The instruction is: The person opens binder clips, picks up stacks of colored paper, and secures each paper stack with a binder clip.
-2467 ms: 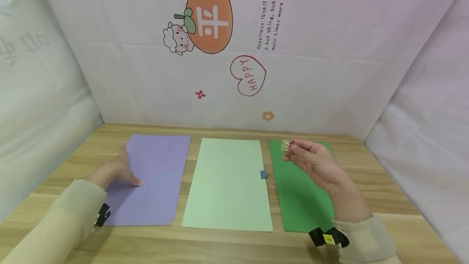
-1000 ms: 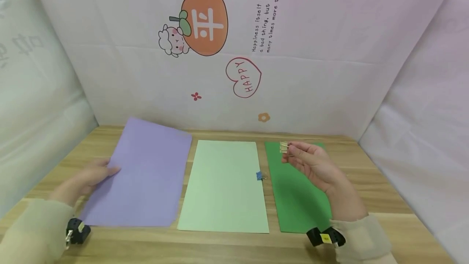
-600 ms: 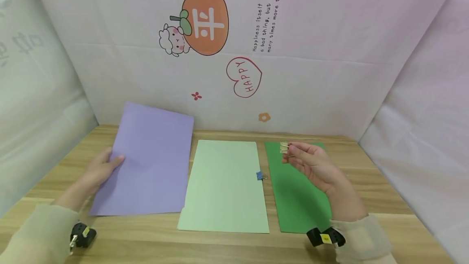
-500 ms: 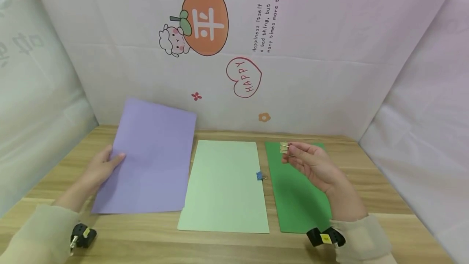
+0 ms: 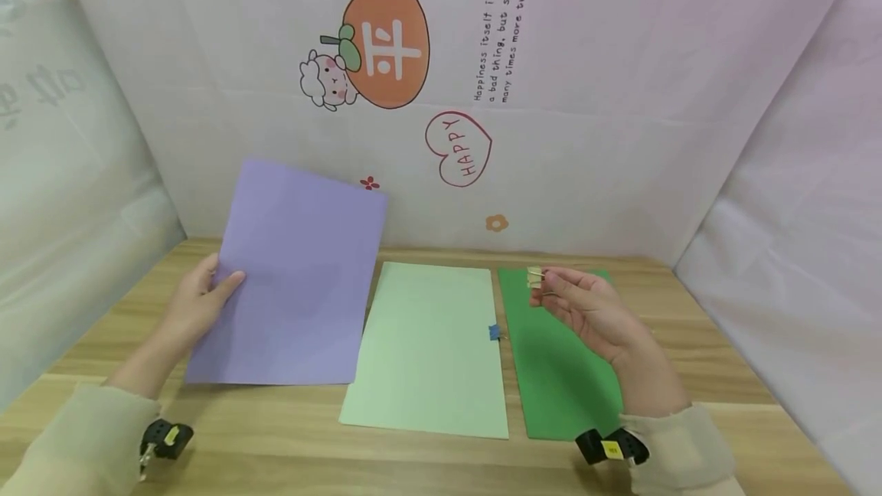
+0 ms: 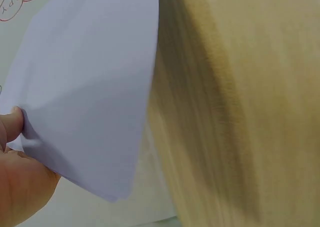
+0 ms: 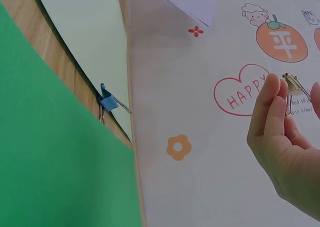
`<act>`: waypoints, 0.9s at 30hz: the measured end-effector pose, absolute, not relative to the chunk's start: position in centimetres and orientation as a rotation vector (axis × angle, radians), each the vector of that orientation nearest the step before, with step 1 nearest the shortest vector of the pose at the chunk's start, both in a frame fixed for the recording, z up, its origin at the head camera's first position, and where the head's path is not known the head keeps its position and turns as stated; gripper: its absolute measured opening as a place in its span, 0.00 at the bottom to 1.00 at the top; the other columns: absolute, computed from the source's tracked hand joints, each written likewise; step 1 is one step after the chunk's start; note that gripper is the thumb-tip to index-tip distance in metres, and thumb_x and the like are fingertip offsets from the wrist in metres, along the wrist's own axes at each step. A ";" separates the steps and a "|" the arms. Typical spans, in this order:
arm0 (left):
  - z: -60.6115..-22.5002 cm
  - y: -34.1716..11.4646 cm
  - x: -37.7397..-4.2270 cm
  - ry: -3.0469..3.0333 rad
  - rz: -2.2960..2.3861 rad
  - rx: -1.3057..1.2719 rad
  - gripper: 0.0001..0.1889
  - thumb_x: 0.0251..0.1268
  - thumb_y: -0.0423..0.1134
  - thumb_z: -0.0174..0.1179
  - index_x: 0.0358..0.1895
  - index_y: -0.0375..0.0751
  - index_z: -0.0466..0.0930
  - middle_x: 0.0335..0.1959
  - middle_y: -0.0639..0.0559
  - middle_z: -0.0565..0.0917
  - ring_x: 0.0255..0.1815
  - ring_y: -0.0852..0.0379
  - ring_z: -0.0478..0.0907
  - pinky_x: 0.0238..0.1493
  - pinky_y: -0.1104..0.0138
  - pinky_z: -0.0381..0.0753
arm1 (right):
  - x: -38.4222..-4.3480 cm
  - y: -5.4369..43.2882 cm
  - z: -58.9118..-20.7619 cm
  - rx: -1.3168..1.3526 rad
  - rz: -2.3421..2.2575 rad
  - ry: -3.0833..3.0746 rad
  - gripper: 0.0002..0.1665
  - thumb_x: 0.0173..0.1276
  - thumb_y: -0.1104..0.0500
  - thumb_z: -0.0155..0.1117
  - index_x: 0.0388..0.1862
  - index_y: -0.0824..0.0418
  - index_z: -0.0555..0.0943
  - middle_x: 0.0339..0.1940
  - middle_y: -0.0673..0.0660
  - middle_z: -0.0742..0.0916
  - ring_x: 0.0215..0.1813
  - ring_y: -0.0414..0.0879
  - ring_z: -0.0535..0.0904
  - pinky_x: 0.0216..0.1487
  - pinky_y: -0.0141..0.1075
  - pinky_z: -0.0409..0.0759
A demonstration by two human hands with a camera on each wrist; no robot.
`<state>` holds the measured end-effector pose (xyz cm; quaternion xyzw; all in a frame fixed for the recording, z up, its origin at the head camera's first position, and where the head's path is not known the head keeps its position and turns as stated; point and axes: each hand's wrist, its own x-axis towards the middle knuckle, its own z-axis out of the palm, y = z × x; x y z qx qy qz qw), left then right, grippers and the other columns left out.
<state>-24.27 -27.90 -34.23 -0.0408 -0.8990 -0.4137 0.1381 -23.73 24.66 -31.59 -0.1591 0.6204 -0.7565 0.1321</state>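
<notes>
My left hand (image 5: 200, 297) pinches the left edge of a purple sheet of paper (image 5: 296, 282), thumb in front. The sheet is raised off the table and tilted up; its lower right corner meets or overlaps the pale green sheet's left side. In the left wrist view the purple paper (image 6: 95, 77) bends slightly near the thumb. Between thumb and fingers, my right hand (image 5: 596, 308) holds a yellow binder clip (image 5: 534, 278) by its wire handles, above the dark green sheet (image 5: 565, 366). A blue binder clip (image 5: 494, 333) sits on the right edge of the pale green sheet (image 5: 434, 350).
Pale and dark green sheets lie side by side on the wooden table (image 5: 276, 435). A white printed cloth (image 5: 586, 136) stands as a wall along the back, with more white cloth at both sides.
My left hand has gripped the purple sheet's edge and lifted it off the table, up and to the right. The pale green sheet has shifted slightly right. My right hand keeps the yellow clip nearly still.
</notes>
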 end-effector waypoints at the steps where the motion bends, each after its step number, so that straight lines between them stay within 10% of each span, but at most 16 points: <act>1: -34.1 -27.8 -24.1 -2.578 -1.194 -0.132 0.23 0.80 0.42 0.48 0.65 0.26 0.66 0.55 0.27 0.75 0.36 0.74 0.72 0.34 0.71 0.77 | -23.7 24.6 -31.6 -0.462 -2.196 1.798 0.11 0.79 0.61 0.52 0.44 0.56 0.83 0.38 0.47 0.89 0.45 0.39 0.87 0.53 0.26 0.82; 5: -33.4 -27.5 -23.6 -2.470 -1.172 -0.170 0.21 0.79 0.39 0.50 0.64 0.27 0.68 0.55 0.32 0.76 0.38 0.80 0.69 0.36 0.78 0.73 | -23.7 24.4 -31.5 -0.467 -2.188 1.816 0.11 0.79 0.61 0.52 0.43 0.55 0.84 0.38 0.47 0.89 0.45 0.39 0.87 0.53 0.26 0.82; 13: -31.3 -27.0 -23.0 -2.346 -1.266 -0.158 0.21 0.78 0.41 0.51 0.63 0.28 0.68 0.38 0.80 0.75 0.35 0.78 0.76 0.33 0.77 0.79 | -23.8 23.9 -30.9 -0.487 -2.208 1.812 0.12 0.79 0.60 0.52 0.41 0.57 0.84 0.38 0.48 0.89 0.45 0.40 0.87 0.53 0.26 0.82; 23: -28.9 -26.0 -22.1 -2.220 -1.457 -0.212 0.09 0.76 0.41 0.53 0.52 0.61 0.73 0.36 0.80 0.81 0.32 0.75 0.81 0.32 0.77 0.81 | -23.8 23.3 -30.3 -0.525 -2.280 1.707 0.15 0.80 0.60 0.50 0.41 0.58 0.85 0.38 0.50 0.90 0.44 0.40 0.87 0.50 0.25 0.83; 27: -27.7 -25.7 -21.8 -2.133 -1.594 -0.236 0.08 0.75 0.38 0.55 0.48 0.60 0.74 0.32 0.75 0.84 0.30 0.73 0.82 0.30 0.77 0.81 | -23.7 23.0 -29.9 -0.555 -2.310 1.667 0.16 0.80 0.60 0.49 0.44 0.59 0.85 0.39 0.51 0.90 0.44 0.41 0.88 0.50 0.25 0.83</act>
